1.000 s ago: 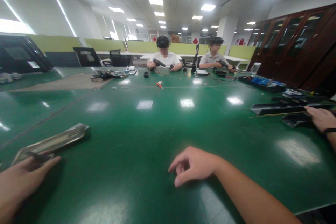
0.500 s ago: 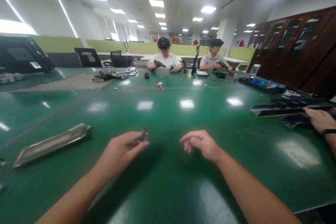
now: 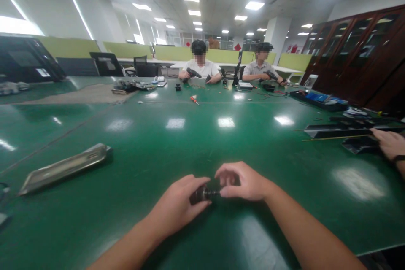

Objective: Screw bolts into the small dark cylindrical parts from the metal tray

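Observation:
My left hand point(image 3: 180, 202) is closed around a small dark cylindrical part with a thin ribbed shaft point(image 3: 210, 193) pointing right. Whether the ribs are a thread or a spring, I cannot tell. Facing it, my right hand point(image 3: 242, 182) is curved like a C, with thumb and forefinger apart. The right thumb tip is at the free end of the shaft, apparently touching it. Both hands are just above the green table point(image 3: 177, 154).
A long metal tray-like piece point(image 3: 66, 168) lies on the left. At right, another person's hand point(image 3: 389, 143) rests by black metal channels point(image 3: 335, 130). An orange screwdriver point(image 3: 195, 101) lies ahead. Two people sit opposite, one holding a power drill point(image 3: 193, 73).
My left hand has moved right and nearer to me, turning the part so its shaft points right. My right hand has lowered slightly and come to the shaft's end.

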Demonstrator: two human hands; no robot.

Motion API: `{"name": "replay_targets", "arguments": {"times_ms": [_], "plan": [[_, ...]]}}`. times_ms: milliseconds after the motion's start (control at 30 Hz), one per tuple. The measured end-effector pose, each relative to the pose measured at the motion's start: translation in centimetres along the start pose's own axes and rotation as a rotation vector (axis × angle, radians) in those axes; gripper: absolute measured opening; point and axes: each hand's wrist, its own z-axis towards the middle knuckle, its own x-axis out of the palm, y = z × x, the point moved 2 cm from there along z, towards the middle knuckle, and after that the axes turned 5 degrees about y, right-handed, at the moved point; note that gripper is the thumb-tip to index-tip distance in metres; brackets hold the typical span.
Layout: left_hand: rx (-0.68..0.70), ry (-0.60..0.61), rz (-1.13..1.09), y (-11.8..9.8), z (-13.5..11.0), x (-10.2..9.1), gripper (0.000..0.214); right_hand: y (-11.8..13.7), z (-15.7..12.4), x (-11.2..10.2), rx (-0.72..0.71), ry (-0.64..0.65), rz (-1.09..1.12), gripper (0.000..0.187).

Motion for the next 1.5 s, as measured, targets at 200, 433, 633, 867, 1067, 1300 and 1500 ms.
{"name": "replay_targets", "arguments": {"times_ms": [200,433,633,867,1067,1300,1500], "plan": [[0.121,-0.074,-0.058,-0.2,0.2,-0.5,0.024,1.1,-0.3,0.3,0.053,0.098,-0.157,0.041],[0.229,-0.096,-0.051,-0.7,-0.1,-0.3,0.026,1.5,-0.4,0.9,0.002,0.192,-0.329,0.042],[0.176,-0.106,-0.114,-0.6,-0.5,0.1,0.036,1.9,-0.6,1.4,-0.057,0.186,-0.406,0.033],[0.104,-0.049,-0.176,-1.1,-0.4,0.3,0.027,1.9,-0.6,2.0,-0.106,0.198,-0.449,0.019],[0.060,-0.051,-0.190,-1.1,-0.2,0.4,0.027,2.2,-0.5,2.4,-0.137,0.177,-0.504,0.020],[0.072,-0.066,-0.177,-1.0,-0.3,0.5,0.026,2.4,-0.4,2.6,-0.120,0.169,-0.537,0.021],[0.088,-0.046,-0.177,-1.0,-0.5,0.5,0.024,2.3,-0.5,2.6,-0.142,0.168,-0.552,0.022]]}}
